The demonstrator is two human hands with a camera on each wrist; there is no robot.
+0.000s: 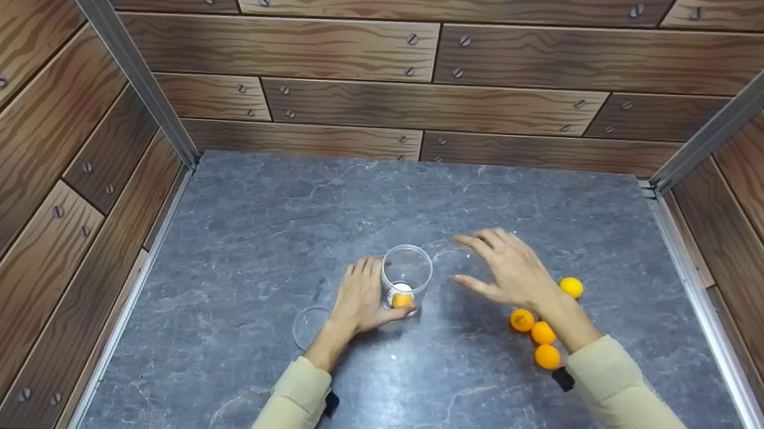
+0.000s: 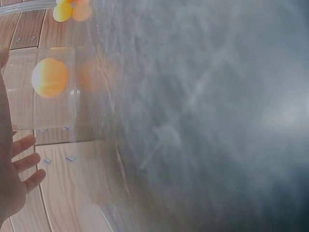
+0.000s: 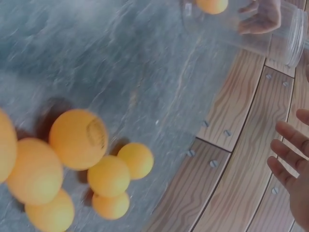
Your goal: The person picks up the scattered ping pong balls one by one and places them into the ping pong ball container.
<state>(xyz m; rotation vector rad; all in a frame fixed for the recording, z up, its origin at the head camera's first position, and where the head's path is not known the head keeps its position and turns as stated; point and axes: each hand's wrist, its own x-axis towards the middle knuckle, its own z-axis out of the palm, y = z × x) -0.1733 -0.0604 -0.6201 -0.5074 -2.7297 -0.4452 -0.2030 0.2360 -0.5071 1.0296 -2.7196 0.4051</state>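
A tall clear jar (image 1: 426, 269) stands upright near the middle of the table, its round mouth uncovered. Inside, at the bottom, lies an orange ping-pong ball (image 1: 402, 300), also visible through the wall in the left wrist view. My left hand (image 1: 359, 298) holds the jar from the left, thumb across its front. To the right of the jar, my right hand (image 1: 510, 264) hovers with spread fingers and nothing in them. Several orange ping-pong balls (image 1: 547, 356) rest on the table near the right forearm, which hides some; the right wrist view shows the cluster (image 3: 77, 140).
A clear round lid (image 1: 300, 328) lies flat beside the left wrist. Grey marbled tabletop (image 1: 257, 221) surrounds everything. Wood-patterned walls (image 1: 345, 49) close off the back and both sides, with metal strips (image 1: 697, 309) along the side edges.
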